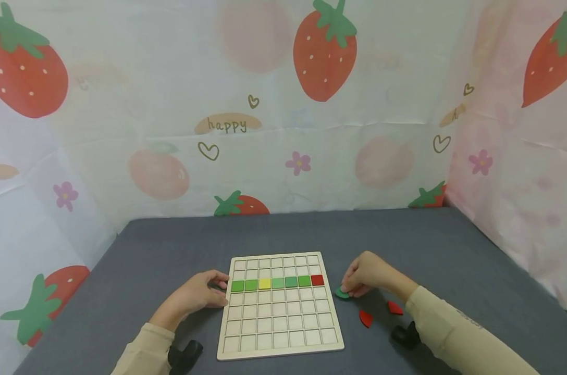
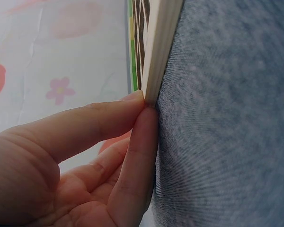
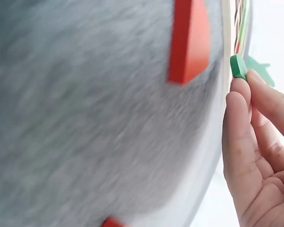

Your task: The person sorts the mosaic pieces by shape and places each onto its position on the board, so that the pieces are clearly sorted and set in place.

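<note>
Green flat piece with a curved edge is just beside the right edge of a pale wooden grid board, pinched between thumb and fingertips of the right hand. The left hand touches the board's left edge, its thumb and forefinger set apart. Across the board's third row from the far side run seven coloured square tiles: two green, one yellow, three green, one red. Right of the board, flat on the dark grey tabletop, lie two red pieces with curved edges, near each other.
</note>
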Motion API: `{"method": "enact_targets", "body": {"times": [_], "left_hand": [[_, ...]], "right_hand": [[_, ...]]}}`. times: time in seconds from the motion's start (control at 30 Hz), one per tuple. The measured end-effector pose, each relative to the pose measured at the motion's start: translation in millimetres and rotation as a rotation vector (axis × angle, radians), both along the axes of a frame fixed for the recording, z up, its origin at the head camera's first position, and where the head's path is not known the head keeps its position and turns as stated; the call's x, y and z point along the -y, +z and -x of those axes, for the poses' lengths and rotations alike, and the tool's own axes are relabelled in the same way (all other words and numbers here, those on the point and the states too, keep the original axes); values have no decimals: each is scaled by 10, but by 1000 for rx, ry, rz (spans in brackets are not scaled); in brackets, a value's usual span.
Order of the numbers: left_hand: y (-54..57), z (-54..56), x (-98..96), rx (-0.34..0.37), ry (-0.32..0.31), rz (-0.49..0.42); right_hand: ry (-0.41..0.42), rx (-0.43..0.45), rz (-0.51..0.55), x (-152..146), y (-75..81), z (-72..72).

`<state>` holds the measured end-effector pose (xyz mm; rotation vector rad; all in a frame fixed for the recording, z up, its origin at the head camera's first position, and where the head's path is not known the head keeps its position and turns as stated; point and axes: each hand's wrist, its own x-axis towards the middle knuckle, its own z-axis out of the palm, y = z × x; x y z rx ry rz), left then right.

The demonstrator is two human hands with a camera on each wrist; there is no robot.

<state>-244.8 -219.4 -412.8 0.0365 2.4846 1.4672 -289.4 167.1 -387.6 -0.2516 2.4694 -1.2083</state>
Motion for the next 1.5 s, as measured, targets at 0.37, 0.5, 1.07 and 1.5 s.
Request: {"method": "enact_targets", "body": {"times": [0.37,0.5,1.07,1.5], "left_hand": [[-11,8,1,-10,2,0],[-8,1,3,-4,-3,-10],[4,-4,-28,11,27,4],[-19,-22,-14,-11,15,4]], "right_hand": [[12,-3,65,292,21,26],[30,4,88,386,21,30],[81,46,117,903,37,27],[130,89,163,1255,92,-1]]}}
